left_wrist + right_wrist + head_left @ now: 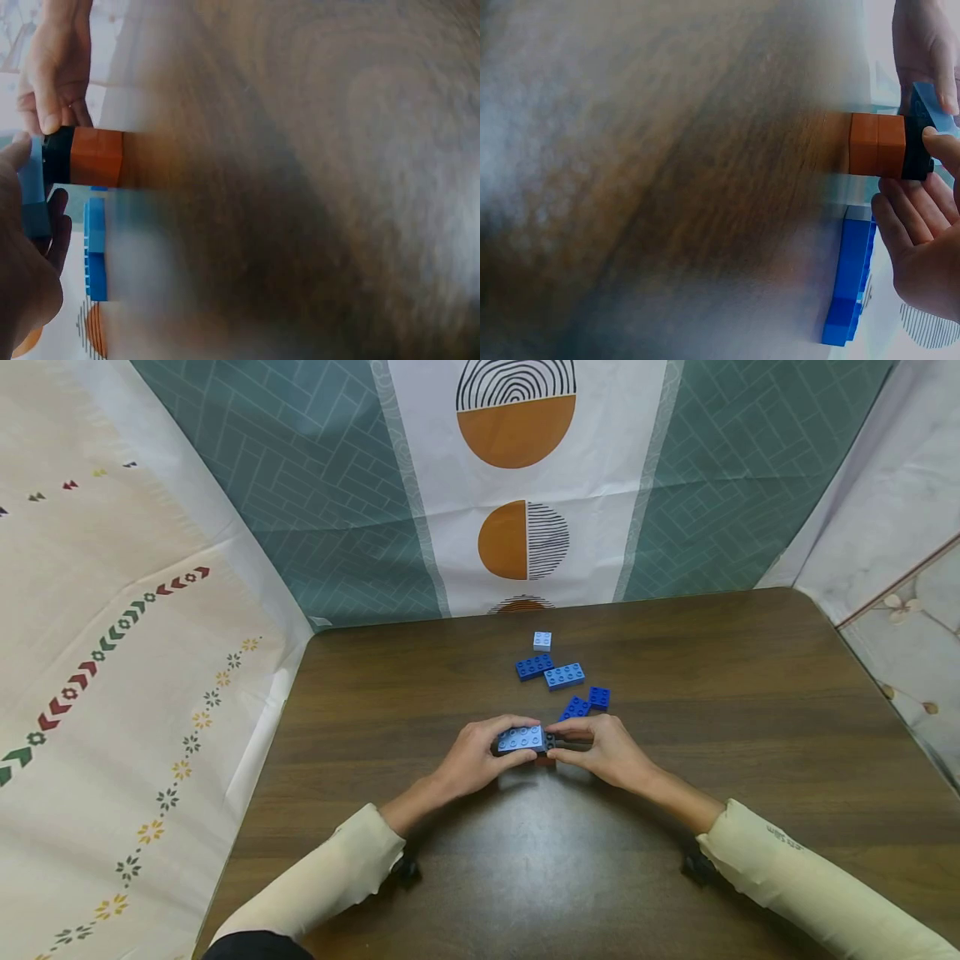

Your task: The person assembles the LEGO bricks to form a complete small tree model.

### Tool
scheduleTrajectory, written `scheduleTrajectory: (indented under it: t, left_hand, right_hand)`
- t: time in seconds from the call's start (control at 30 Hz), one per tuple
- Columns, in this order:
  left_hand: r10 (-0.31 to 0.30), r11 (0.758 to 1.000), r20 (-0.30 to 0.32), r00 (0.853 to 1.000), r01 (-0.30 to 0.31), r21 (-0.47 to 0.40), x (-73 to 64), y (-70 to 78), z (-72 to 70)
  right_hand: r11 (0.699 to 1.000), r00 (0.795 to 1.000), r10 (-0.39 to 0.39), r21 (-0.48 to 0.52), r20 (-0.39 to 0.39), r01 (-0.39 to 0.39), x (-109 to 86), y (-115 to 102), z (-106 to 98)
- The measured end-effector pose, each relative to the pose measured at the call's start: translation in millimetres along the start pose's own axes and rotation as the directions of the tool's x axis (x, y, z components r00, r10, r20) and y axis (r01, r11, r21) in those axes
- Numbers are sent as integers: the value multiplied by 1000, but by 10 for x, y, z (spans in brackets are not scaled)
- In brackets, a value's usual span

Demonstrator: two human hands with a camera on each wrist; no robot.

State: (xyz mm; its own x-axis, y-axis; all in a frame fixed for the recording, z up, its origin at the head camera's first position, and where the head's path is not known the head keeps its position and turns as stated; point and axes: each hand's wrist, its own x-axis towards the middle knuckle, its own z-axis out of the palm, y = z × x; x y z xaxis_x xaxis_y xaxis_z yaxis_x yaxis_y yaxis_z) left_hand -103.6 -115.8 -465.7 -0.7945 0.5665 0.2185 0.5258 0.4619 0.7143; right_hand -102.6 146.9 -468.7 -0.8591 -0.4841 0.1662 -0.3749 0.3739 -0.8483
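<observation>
A light blue toy brick [521, 738] is pinched between the thumb and fingers of my left hand [472, 753]. It sits over a black brick [916, 148], which tops a short stack of orange-brown bricks [97, 156] standing on the table. Thumb and fingers of my right hand [613, 752] grip the black brick from the right side. In the right wrist view the light blue brick looks tilted against the black one. Whether their studs are joined is hidden by the fingers.
Beyond the hands on the brown wooden table [375, 693] lie loose bricks: a pale one [542, 641], a dark blue one [534, 667], a lighter blue one [564, 676] and two deep blue ones, one nearer [575, 707] and one small [599, 697]. Patterned cloth hangs behind.
</observation>
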Motion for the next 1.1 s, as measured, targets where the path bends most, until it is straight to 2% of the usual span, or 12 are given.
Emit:
scheduleTrajectory:
  t: [0.13, 0.27, 0.37, 0.83, 1.1]
  left_hand:
    - [3, 1000, -62, 998, -5, -29, 2, -6, 62]
    - [30, 998, -120, 992, -36, -45, 5, -3, 100]
    - [41, 998, -136, 990, -48, -48, 11, -1, 110]
    - [58, 993, -131, 990, -70, -92, 38, -21, 120]
    - [62, 996, -117, 991, -69, -56, 51, -3, 92]
  right_hand:
    - [1000, 1000, 2, -2, 1, -2, -1, -1, 3]
    - [1000, 1000, 6, 0, 3, -6, 0, -3, 1]
    - [1000, 1000, 7, 0, 2, -7, 3, -4, -3]
    - [1000, 1000, 24, 6, 3, -24, 11, -7, -8]
    - [1000, 1000, 31, 6, 7, -31, 13, -16, -15]
